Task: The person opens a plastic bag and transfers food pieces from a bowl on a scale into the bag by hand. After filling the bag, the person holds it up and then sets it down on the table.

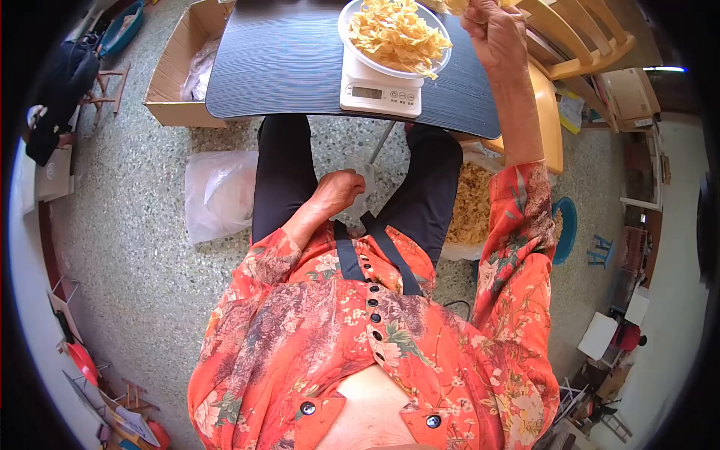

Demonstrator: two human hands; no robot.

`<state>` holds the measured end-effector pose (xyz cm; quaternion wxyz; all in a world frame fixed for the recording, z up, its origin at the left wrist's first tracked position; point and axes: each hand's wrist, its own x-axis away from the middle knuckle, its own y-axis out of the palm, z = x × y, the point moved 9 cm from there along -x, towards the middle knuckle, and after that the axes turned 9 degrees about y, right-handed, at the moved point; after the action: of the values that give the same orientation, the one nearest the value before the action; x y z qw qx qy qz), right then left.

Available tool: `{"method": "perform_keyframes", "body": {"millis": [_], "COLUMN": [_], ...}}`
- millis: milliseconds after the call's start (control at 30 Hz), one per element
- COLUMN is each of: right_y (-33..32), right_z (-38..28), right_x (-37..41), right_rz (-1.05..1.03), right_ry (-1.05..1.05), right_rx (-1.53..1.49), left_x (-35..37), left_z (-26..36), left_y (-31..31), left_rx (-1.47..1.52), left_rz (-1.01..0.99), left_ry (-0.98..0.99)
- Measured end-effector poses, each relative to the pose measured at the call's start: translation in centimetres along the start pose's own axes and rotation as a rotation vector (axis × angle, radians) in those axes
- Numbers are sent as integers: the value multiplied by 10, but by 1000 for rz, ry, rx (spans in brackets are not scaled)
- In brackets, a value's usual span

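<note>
My left hand [339, 193] is low between my knees, its fingers closed on a clear plastic bag [364, 196] that hangs below the table edge. My right hand [491, 28] is raised past the table's right side, pinching some pale yellow dried flakes [457, 6], partly cut off by the top edge of the picture. Left of that hand, a white kitchen scale [381, 96] stands near the table's front edge. On it rests a clear round bowl [346, 39], heaped with yellow dried flakes [394, 34].
The dark table [274, 64] is in front of me. An open cardboard box [171, 84] stands at its left, above a whitish plastic bag [219, 195] on the floor. By my right leg is a large bag of dried flakes [470, 202]. Wooden chairs [551, 112] and a blue tub [564, 232] are to the right.
</note>
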<state>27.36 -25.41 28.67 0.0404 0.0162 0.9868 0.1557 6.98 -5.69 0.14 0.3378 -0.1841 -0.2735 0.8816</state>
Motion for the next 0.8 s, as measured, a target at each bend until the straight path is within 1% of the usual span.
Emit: {"method": "perform_keyframes", "body": {"millis": [67, 167, 300, 367, 600, 800], "right_y": [4, -2, 2, 7, 2, -7], "right_z": [5, 7, 8, 2, 4, 8], "right_x": [0, 1, 10, 13, 24, 35], "right_rz": [-32, 3, -13, -56, -19, -16], "right_ry": [24, 53, 63, -4, -6, 1], "right_rx": [-25, -26, -72, 10, 11, -63], "left_x": [2, -2, -1, -2, -2, -4], "left_z": [0, 3, 5, 7, 4, 5], "left_y": [-2, 5, 4, 3, 6, 5], "left_rx": [9, 17, 31, 38, 20, 29], "left_rz": [-4, 3, 1, 0, 6, -5], "left_ry": [-11, -3, -6, 1, 8, 6]}}
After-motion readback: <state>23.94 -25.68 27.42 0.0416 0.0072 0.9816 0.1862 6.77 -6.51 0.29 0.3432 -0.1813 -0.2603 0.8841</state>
